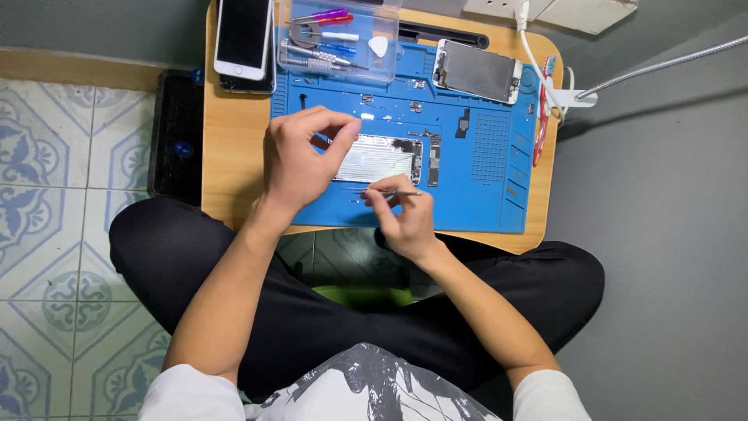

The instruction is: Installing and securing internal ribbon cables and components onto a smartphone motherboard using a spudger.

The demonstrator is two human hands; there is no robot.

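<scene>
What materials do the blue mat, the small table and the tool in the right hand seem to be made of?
The blue mat looks like matte silicone or rubber, with moulded compartments and no glare. The small table looks like wood or wood laminate, pale with visible grain. The tweezers in the right hand look like thin bare metal, grey with a slight shine.

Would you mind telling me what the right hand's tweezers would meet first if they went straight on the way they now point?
The right hand holds the tweezers pointing toward image right, along the opened phone's lower edge. Straight on, they would likely cross only bare blue mat; depth is unclear.
</scene>
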